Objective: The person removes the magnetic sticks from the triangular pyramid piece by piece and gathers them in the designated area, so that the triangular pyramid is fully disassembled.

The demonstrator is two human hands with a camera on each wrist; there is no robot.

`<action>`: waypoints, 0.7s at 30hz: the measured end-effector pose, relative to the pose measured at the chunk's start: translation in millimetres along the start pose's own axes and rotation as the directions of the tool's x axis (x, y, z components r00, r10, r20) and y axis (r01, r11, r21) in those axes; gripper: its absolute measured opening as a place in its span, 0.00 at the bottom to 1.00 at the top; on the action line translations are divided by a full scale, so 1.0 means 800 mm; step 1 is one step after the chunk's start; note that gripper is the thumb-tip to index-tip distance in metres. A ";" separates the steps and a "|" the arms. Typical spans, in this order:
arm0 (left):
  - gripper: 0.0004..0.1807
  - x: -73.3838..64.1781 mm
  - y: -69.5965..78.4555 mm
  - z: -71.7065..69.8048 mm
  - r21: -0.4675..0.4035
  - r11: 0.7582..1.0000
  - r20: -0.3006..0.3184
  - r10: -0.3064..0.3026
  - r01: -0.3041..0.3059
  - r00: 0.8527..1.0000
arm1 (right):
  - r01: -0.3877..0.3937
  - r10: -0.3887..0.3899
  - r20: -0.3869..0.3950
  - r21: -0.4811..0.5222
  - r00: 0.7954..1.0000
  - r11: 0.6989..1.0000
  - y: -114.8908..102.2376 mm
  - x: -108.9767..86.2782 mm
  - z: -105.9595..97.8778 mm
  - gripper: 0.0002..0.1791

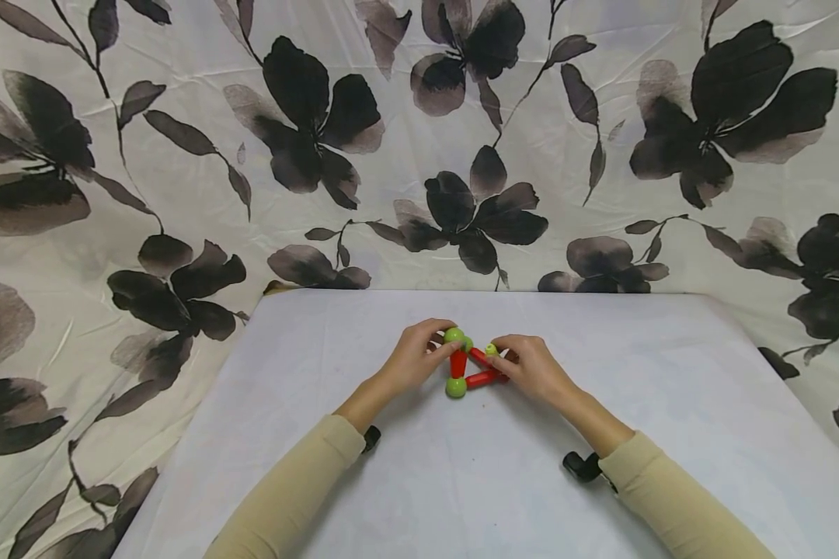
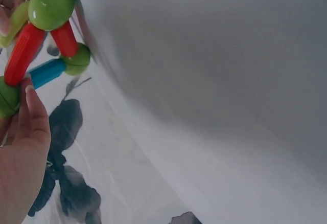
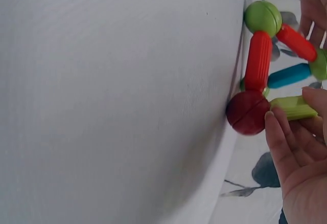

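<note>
A small frame of rods and balls stands on the white table. My left hand (image 1: pixel 412 357) grips its upper green ball (image 1: pixel 454 335), from which a red rod (image 1: pixel 457 363) runs down to a lower green ball (image 1: pixel 456 387). A second red rod (image 3: pixel 258 60) joins that lower ball to a dark red ball (image 3: pixel 248 112). In the wrist views a blue rod (image 3: pixel 289 75) spans behind. My right hand (image 1: pixel 534 369) pinches a yellow-green rod (image 3: pixel 292 107), one end of which meets the dark red ball. The right fingers partly cover that rod.
The white tabletop (image 1: pixel 475 489) spreads around both arms. Behind it hangs a cloth (image 1: pixel 587 46) with dark flowers. Black wrist cameras sit by the sleeves, the right camera (image 1: pixel 582 466) showing more fully than the left.
</note>
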State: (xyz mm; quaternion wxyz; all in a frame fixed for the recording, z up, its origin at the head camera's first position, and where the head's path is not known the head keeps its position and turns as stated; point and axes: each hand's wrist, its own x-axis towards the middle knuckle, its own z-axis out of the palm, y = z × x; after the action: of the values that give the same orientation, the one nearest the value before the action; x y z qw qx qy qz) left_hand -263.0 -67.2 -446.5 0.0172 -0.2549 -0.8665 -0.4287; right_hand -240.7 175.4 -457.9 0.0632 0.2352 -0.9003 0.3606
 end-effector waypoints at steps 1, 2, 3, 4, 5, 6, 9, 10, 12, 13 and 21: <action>0.19 -0.001 -0.001 -0.001 0.001 1.000 0.000 -0.006 0.006 1.000 | -0.006 0.006 0.000 0.003 1.000 1.000 0.001 -0.001 -0.001 0.13; 0.19 -0.002 -0.001 -0.002 0.001 1.000 -0.001 -0.010 0.010 1.000 | -0.013 0.013 0.001 0.006 1.000 1.000 0.001 -0.002 -0.003 0.13; 0.20 -0.003 -0.002 -0.002 0.001 1.000 -0.002 -0.011 0.011 1.000 | -0.016 0.016 0.000 0.007 1.000 1.000 0.002 -0.002 -0.004 0.12; 0.20 -0.004 -0.003 -0.004 0.002 1.000 -0.003 -0.012 0.012 1.000 | -0.020 0.020 -0.002 0.011 1.000 1.000 0.003 -0.003 -0.006 0.12; 0.20 -0.005 -0.004 -0.005 0.002 1.000 -0.005 -0.013 0.013 1.000 | -0.026 0.026 -0.002 0.013 1.000 1.000 0.005 -0.004 -0.007 0.11; 0.20 -0.006 -0.005 -0.006 0.001 1.000 -0.006 -0.013 0.013 1.000 | -0.033 0.033 -0.001 0.016 0.999 0.999 0.006 -0.004 -0.008 0.11; 0.19 -0.010 -0.009 -0.009 0.003 1.000 -0.017 -0.019 0.019 1.000 | -0.057 0.057 0.000 0.019 0.998 0.998 0.012 -0.006 -0.011 0.10; 0.18 -0.011 -0.011 -0.010 0.006 1.000 -0.020 -0.023 0.023 1.000 | -0.061 0.061 0.002 0.020 0.998 0.998 0.014 -0.007 -0.012 0.09; 0.18 -0.013 -0.013 -0.012 0.008 0.999 -0.023 -0.036 0.036 0.999 | -0.074 0.074 0.006 0.025 0.997 0.997 0.018 -0.009 -0.015 0.09; 0.18 -0.014 -0.014 -0.013 0.008 0.999 -0.022 -0.046 0.046 0.999 | -0.080 0.080 0.008 0.030 0.997 0.996 0.019 -0.010 -0.017 0.08; 0.18 -0.022 -0.024 -0.023 0.006 0.996 0.010 -0.084 0.084 0.996 | -0.121 0.120 0.055 0.017 0.991 0.992 0.030 -0.021 -0.032 0.09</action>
State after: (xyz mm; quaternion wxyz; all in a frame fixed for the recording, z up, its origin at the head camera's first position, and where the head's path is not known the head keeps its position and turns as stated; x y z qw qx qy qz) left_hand -260.2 -98.1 -453.3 -0.0046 -0.2207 -0.8778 -0.4251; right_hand -238.7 214.1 -458.8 0.0144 0.1906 -0.9106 0.3663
